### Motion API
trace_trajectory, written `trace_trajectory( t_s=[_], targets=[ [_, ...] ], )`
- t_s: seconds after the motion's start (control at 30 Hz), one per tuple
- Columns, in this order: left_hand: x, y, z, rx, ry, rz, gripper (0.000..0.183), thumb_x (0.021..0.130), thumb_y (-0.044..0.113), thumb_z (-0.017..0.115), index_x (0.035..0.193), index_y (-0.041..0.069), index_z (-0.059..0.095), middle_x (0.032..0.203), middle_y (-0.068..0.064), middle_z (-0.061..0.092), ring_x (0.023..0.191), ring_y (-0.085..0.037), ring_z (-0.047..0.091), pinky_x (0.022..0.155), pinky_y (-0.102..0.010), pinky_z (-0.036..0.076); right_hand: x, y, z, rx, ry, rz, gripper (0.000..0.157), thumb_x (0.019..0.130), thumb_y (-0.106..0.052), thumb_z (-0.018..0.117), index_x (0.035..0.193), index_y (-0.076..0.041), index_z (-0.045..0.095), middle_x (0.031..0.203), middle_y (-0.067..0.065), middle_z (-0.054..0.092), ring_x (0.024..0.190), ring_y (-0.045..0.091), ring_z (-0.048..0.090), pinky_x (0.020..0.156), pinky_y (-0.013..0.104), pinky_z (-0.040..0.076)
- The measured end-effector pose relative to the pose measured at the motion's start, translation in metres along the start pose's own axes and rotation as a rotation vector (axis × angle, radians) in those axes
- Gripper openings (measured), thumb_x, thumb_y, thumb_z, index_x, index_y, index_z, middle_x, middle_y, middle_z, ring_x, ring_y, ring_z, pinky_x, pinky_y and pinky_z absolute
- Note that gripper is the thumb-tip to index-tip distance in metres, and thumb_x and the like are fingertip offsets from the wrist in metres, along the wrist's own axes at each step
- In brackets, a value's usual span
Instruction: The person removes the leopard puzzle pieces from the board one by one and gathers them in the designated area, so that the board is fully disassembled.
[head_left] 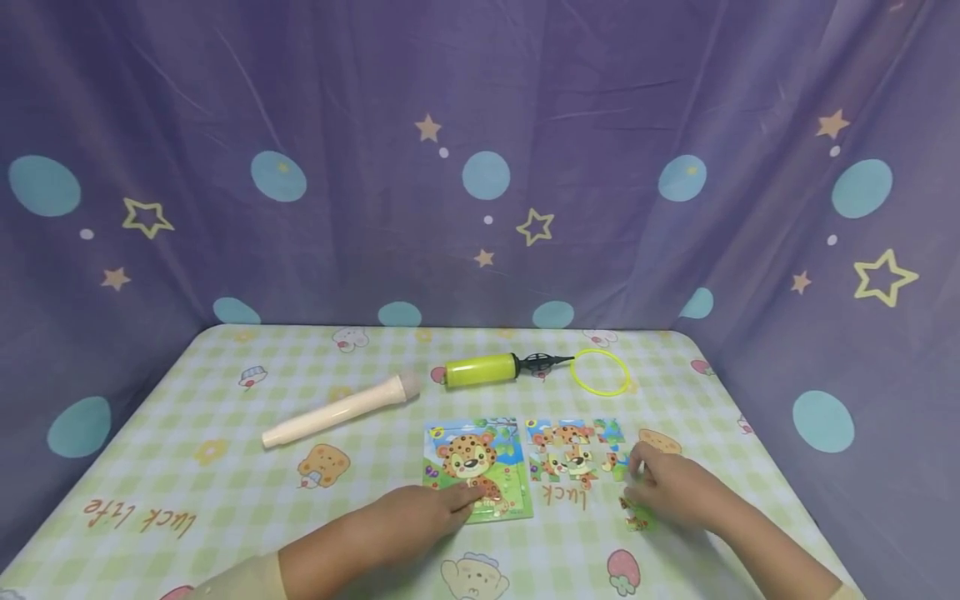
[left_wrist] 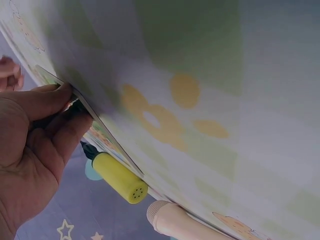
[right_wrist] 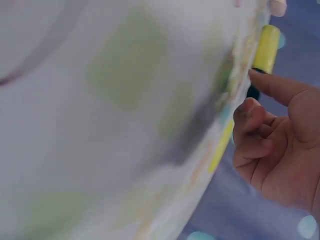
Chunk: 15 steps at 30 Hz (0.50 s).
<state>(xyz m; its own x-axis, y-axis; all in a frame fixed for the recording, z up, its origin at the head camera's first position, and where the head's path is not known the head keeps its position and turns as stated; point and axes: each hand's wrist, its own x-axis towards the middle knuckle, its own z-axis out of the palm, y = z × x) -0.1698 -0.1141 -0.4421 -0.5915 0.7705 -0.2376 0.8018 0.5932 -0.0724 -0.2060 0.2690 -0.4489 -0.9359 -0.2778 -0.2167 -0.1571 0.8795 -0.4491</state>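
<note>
A square puzzle board [head_left: 517, 504] with a cartoon leopard lies flat on the table. My left hand [head_left: 416, 517] holds its near edge; the left wrist view shows thumb [left_wrist: 57, 97] and bent fingers close together there, and whether a piece sits between them is hidden. To the board's right lie several loose puzzle pieces [head_left: 576, 467] with parts of a leopard picture. My right hand [head_left: 671, 487] is over the right end of these pieces. Its fingers are loosely bent and apart in the right wrist view, with nothing seen between them. More pieces [head_left: 637, 523] lie just beneath it.
A beige toy microphone [head_left: 337, 412] lies left of the board. Behind the board is a yellow hand pump [head_left: 480, 371] with a black nozzle, its tip near a yellow ring [head_left: 600, 393]. A checked cloth [head_left: 247, 500] covers the table, and a purple curtain [head_left: 360, 217] surrounds its back and sides.
</note>
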Motion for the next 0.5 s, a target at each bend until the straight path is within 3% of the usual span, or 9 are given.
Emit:
trace_trajectory(
  t_s=[0.1, 0.23, 0.37, 0.5],
  targets=[
    [0.000, 0.001, 0.001, -0.013, -0.003, -0.002, 0.055, 0.094, 0.009, 0.063, 0.146, 0.017, 0.048, 0.158, 0.004, 0.035, 0.116, -0.013, 0.061, 0.079, -0.026, 0.057, 0.007, -0.017, -0.006, 0.017, 0.020, -0.079, 0.029, 0.089, -0.039, 0.070, 0.105, -0.018, 0.057, 0.073, -0.003, 0.050, 0.057, 0.007, 0.041, 0.051, 0.024, 0.037],
    [-0.001, 0.001, 0.000, -0.030, -0.020, -0.018, 0.053, 0.095, 0.011, 0.063, 0.145, 0.019, 0.050, 0.159, 0.003, 0.033, 0.106, -0.014, 0.065, 0.078, -0.026, 0.057, 0.018, -0.048, -0.006, 0.074, -0.030, -0.160, 0.033, 0.091, -0.042, 0.067, 0.109, -0.016, 0.056, 0.079, -0.005, 0.055, 0.058, 0.007, 0.045, 0.051, 0.025, 0.041],
    [-0.001, 0.001, 0.000, -0.059, -0.032, -0.048, 0.055, 0.092, 0.009, 0.066, 0.144, 0.022, 0.051, 0.161, -0.001, 0.029, 0.084, -0.016, 0.067, 0.069, -0.025, 0.056, 0.032, -0.083, 0.006, 0.146, -0.126, -0.253, 0.034, 0.093, -0.041, 0.066, 0.114, -0.016, 0.057, 0.087, -0.006, 0.060, 0.063, 0.009, 0.053, 0.054, 0.027, 0.047],
    [0.001, 0.001, 0.000, -0.097, -0.032, -0.071, 0.056, 0.091, 0.010, 0.066, 0.143, 0.023, 0.052, 0.161, -0.003, 0.030, 0.086, -0.017, 0.068, 0.072, -0.026, 0.057, 0.048, -0.114, 0.026, 0.144, -0.176, -0.344, 0.038, 0.092, -0.039, 0.068, 0.120, -0.016, 0.057, 0.093, -0.007, 0.061, 0.069, 0.007, 0.056, 0.059, 0.025, 0.050]
  ],
)
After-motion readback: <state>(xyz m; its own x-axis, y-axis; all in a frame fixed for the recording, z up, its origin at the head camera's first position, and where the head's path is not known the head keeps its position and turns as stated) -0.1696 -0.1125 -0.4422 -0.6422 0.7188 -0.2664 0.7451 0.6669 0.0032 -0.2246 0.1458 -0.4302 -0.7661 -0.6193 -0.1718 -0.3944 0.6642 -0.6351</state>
